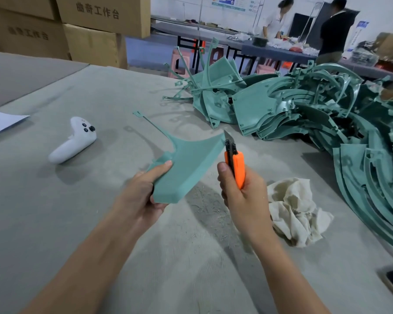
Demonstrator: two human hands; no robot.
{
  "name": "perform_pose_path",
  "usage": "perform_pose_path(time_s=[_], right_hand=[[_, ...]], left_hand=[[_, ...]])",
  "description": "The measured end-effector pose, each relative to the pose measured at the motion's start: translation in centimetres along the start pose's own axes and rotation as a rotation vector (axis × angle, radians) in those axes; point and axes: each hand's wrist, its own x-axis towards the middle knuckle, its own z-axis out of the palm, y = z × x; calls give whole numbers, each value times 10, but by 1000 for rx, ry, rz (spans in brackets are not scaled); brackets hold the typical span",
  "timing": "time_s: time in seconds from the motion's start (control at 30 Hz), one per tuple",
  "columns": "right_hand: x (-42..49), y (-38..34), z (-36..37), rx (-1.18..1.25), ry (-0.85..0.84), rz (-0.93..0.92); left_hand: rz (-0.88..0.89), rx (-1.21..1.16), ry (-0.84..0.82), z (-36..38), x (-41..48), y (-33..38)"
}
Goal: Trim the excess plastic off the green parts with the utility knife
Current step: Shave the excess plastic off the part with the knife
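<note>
Your left hand [141, 193] pinches green part [191, 164], presenting its edge | right hand [243, 198] curled round utility knife [236, 164], blade at edge.

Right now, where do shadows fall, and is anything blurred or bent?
Head view: soft shadows on the table under the green part and near the white controller; left hand, right hand and utility knife are sharp; far people are blurred; the edges bend.

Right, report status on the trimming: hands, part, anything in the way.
Left hand grips green part by its near corner. Right hand grips utility knife, blade out at the part's far corner. Nothing blocking the cut; crumpled cloth lies beside right hand.
</note>
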Motion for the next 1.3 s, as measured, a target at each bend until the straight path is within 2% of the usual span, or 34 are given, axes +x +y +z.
perform_pose_path(time_s=[0.2,0.33,0.47,0.6,0.7,0.9,0.97,1.17,1.3], right_hand=[[-3,-2,7,-79,55,-75],[-11,-6,15,-165,-74,-222],[-15,-3,16,-158,-194,-268],[-2,-5,9,-78,-29,-135],[4,0,5,-88,16,-79],[-1,-2,13,-102,13,-114],[-4,-2,13,-137,17,-193],[-17,-2,24,-247,-84,-353],[-25,1,26,-302,-253,-436]], left_hand=[[-10,-112,-69,5,-3,-3],[32,-157,-21,8,-3,-2],[40,-194,-3,4,-3,4],[-2,-158,7,5,-7,6],[-19,-163,18,8,-9,5],[-6,-164,11,15,-15,4],[27,-169,25,18,-15,2],[121,-242,61,15,-12,4],[76,-261,132,5,-6,8]])
